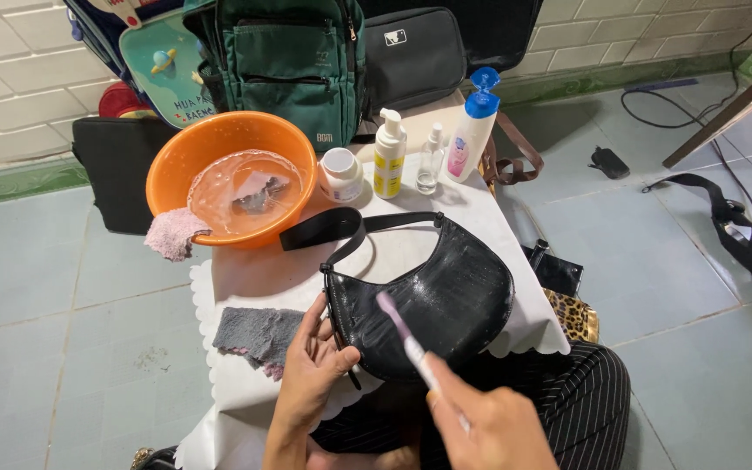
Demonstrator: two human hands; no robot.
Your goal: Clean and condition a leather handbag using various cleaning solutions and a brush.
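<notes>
1 black half-moon handbag (441, 300) lies flat on the white-covered table (245, 278), at its near edge just before the person's lap. Surface glossy and wet-looking, with a faint scaly texture; curved belly faces lower right, straight zipped top edge faces upper left. Long axis runs from lower left to upper right. Its black strap (341, 228) loops off the top end toward the basin. Left hand (311, 370): grip pinching the bag's lower left edge, thumb on top, fingers spread along the rim. Right hand (493, 426): grip pressed together around the handle of 1 toothbrush (406, 335), white shaft, pinkish head; the head touches the bag's face near its middle, the brush angled from lower right up to upper left. Count of other items on the table: 1 orange basin (228, 174) holding water, 1 pink cloth (174, 233) draped over its rim, 1 grey cloth (254, 335) just beside the left hand, 1 small white jar (339, 174), 1 white-and-yellow pump bottle (389, 155), 1 small clear bottle (430, 161), 1 white bottle with blue cap (473, 129). Behind the table: 1 green backpack (293, 57) and 1 black pouch (412, 54). On the floor at right, 1 loose black strap (746, 239).
</notes>
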